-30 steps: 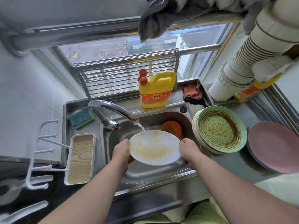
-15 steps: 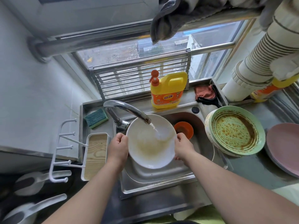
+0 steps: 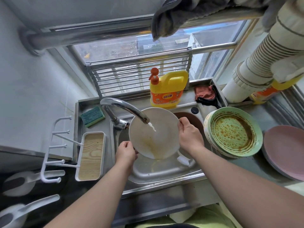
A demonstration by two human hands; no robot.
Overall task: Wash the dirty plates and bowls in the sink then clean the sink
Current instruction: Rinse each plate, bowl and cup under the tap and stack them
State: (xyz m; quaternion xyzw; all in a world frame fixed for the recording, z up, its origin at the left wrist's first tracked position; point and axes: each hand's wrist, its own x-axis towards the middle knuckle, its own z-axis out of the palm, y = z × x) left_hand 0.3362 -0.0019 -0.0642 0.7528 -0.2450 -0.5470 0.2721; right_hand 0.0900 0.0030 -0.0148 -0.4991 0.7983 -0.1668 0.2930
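Observation:
A white plate (image 3: 153, 137) with brown sauce streaks stands tilted steeply over the steel sink (image 3: 164, 171), under the running tap (image 3: 125, 107). Water hits its face and brown liquid runs off its lower edge. My left hand (image 3: 125, 152) grips the plate's lower left rim. My right hand (image 3: 189, 135) holds its right rim. A stack of dirty green plates (image 3: 233, 132) with brown stains sits on the counter to the right of the sink. Pink plates (image 3: 286, 150) lie stacked further right.
A yellow detergent bottle (image 3: 167, 89) stands behind the sink. A green sponge (image 3: 92, 116) lies at the back left, a white wood-lined tray (image 3: 90, 157) left of the basin. An orange rag (image 3: 205, 94) sits at the back right. A white brush (image 3: 184, 160) lies in the basin.
The plate has gone from lying nearly flat to tilted up steeply under the tap. Sauce is now running down and off its lower edge. The orange bowl in the sink is now hidden.

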